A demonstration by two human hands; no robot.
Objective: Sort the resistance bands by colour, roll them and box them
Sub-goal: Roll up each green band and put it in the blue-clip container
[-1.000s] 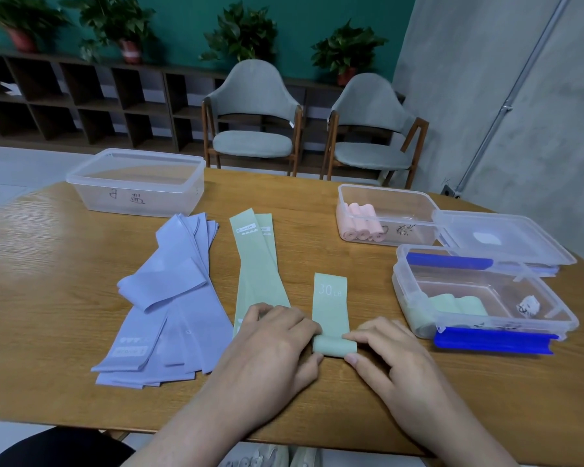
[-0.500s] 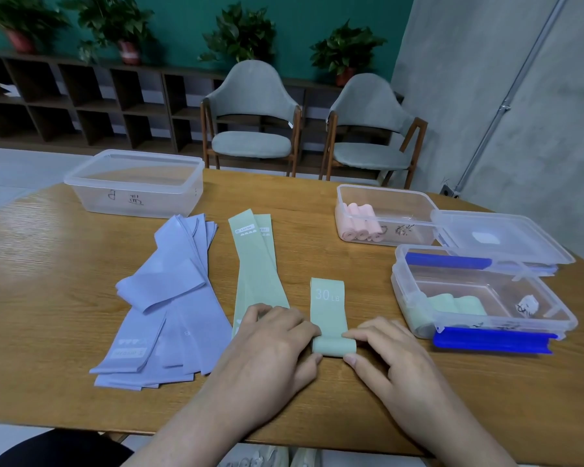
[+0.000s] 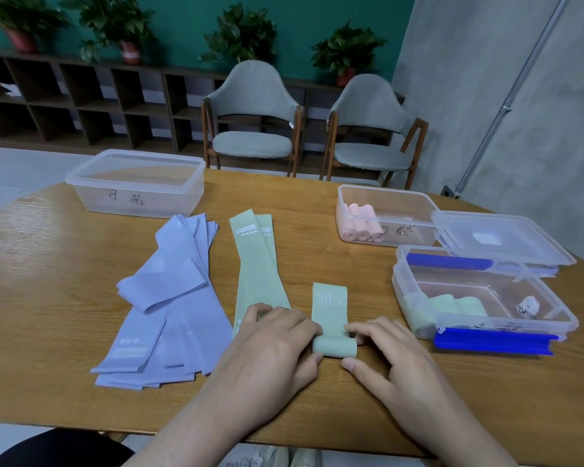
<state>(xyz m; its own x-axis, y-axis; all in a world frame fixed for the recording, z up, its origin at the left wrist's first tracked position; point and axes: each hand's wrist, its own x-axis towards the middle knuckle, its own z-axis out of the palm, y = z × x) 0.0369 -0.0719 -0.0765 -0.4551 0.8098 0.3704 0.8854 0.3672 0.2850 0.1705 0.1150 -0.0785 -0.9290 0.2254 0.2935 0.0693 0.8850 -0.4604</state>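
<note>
Across the wooden table, near its six o'clock edge, my left hand and right hand pinch the ends of the half-rolled, pale green elastic resistance band, which looks light, limp and springy, so I judge it best held at both roll ends.

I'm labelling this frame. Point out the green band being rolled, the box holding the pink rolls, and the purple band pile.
green band being rolled (image 3: 331, 308): head view, on its flat unrolled part.
box holding the pink rolls (image 3: 415, 200): head view, on its far rim.
purple band pile (image 3: 169, 298): head view, on the folded top band.
</note>
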